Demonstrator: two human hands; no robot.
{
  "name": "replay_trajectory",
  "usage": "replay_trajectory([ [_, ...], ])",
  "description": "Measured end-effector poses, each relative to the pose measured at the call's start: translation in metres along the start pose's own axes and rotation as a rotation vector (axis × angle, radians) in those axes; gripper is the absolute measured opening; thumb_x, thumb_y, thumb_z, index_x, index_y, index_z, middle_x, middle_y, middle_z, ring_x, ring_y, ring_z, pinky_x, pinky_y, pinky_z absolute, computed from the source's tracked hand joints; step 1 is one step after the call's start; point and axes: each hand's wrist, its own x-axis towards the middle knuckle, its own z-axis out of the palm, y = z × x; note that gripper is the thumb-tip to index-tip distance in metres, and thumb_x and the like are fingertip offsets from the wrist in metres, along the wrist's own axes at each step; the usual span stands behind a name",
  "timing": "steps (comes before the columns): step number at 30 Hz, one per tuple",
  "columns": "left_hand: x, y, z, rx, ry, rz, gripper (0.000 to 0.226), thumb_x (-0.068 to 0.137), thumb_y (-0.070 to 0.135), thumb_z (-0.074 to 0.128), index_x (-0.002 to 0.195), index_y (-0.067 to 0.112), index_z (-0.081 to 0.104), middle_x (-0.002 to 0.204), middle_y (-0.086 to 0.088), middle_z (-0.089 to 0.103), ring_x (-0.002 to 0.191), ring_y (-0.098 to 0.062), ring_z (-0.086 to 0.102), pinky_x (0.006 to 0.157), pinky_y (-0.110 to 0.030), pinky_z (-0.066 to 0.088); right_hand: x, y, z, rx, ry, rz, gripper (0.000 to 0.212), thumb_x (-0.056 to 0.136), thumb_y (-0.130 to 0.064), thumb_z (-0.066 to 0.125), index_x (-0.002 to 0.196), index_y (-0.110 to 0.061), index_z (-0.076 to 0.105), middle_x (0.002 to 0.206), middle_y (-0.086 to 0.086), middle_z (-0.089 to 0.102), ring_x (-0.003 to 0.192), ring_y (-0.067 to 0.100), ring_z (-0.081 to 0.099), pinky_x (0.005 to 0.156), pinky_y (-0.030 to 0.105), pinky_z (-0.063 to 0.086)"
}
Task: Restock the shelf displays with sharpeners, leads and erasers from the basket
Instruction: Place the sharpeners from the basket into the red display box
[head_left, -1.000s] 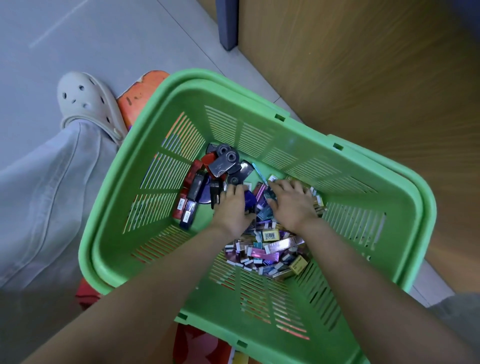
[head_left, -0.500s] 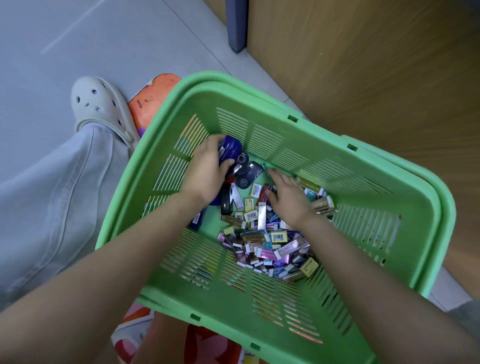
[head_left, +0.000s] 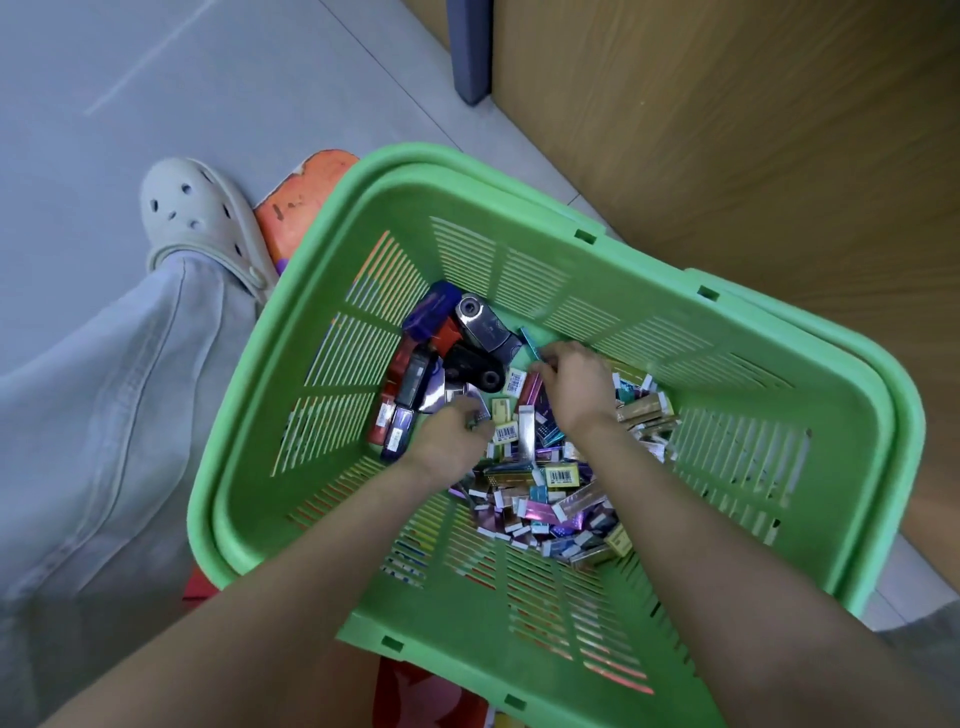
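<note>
Only barcode stickers show on the small boxes heaped in the green basket, where the left hand and right hand dig palm-down, fingers curled, perhaps pinching boxes, though blur hides it.

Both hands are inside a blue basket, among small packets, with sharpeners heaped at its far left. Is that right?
No: the head view shows the basket is green, not blue. The left hand and right hand are inside it among the small packets, with sharpeners heaped at its far left.
</note>
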Motion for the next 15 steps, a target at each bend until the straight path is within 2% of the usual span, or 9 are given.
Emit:
replay_trajectory([
  [2,0.008,0.001,0.003,-0.026,-0.030,-0.022,0.051,0.100,0.026,0.044,0.147,0.011,0.029,0.127,-0.008,0.051,0.105,-0.021,0.051,0.091,-0.025,0.041,0.001,0.000,-0.005,0.085,-0.019,0.019,0.024,0.097,-0.021,0.053,0.113,-0.008,0.065,0.109,0.012,0.067,0.095,0.027,0.062,0.087,0.034,0.049],
  [5,0.021,0.008,0.016,-0.030,0.013,-0.048,0.053,0.101,0.026,0.042,0.148,0.010,0.023,0.142,-0.013,0.042,0.118,-0.030,0.049,0.094,-0.034,0.041,-0.005,0.005,-0.015,0.116,-0.024,-0.026,0.022,0.098,-0.019,0.051,0.108,-0.006,0.066,0.106,0.012,0.066,0.096,0.029,0.060,0.083,0.033,0.047],
  [7,0.025,0.014,0.031,-0.027,0.045,-0.050,0.062,0.100,0.026,0.041,0.151,0.009,0.009,0.157,-0.013,0.018,0.139,-0.032,0.028,0.112,-0.040,0.027,-0.013,0.013,-0.023,0.143,-0.046,-0.051,0.022,0.098,-0.019,0.050,0.107,-0.006,0.066,0.107,0.012,0.065,0.102,0.030,0.056,0.082,0.030,0.040],
  [8,0.024,0.016,0.039,-0.013,0.059,-0.050,0.068,0.100,0.027,0.041,0.151,0.009,-0.001,0.159,-0.011,0.004,0.145,-0.030,0.013,0.117,-0.040,0.016,-0.018,0.017,-0.027,0.136,-0.068,-0.055,0.023,0.098,-0.020,0.050,0.109,-0.007,0.066,0.111,0.012,0.065,0.107,0.030,0.054,0.085,0.031,0.038],
  [10,0.023,0.017,0.051,0.031,0.067,-0.039,0.075,0.101,0.029,0.039,0.149,0.008,-0.014,0.158,-0.008,-0.015,0.146,-0.026,-0.007,0.119,-0.039,0.001,-0.027,0.025,-0.034,0.062,-0.103,-0.068,0.026,0.097,-0.020,0.051,0.118,-0.012,0.064,0.121,0.008,0.061,0.117,0.027,0.047,0.096,0.034,0.035],
  [12,0.023,0.013,0.059,0.152,0.024,0.000,0.075,0.101,0.033,0.035,0.148,0.008,-0.018,0.156,-0.006,-0.024,0.144,-0.026,-0.017,0.116,-0.038,-0.006,-0.036,0.032,-0.037,-0.038,-0.096,-0.068,0.035,0.097,-0.020,0.051,0.131,-0.018,0.054,0.132,0.005,0.052,0.126,0.024,0.039,0.108,0.037,0.028],
  [15,0.023,0.003,0.059,0.312,-0.091,0.068,0.069,0.102,0.038,0.029,0.149,0.012,-0.015,0.155,-0.001,-0.027,0.142,-0.025,-0.025,0.116,-0.041,-0.006,-0.047,0.038,-0.033,-0.048,-0.078,0.018,0.055,0.099,-0.028,0.046,0.148,-0.018,0.026,0.152,0.002,0.031,0.141,0.020,0.023,0.118,0.042,0.013],
])
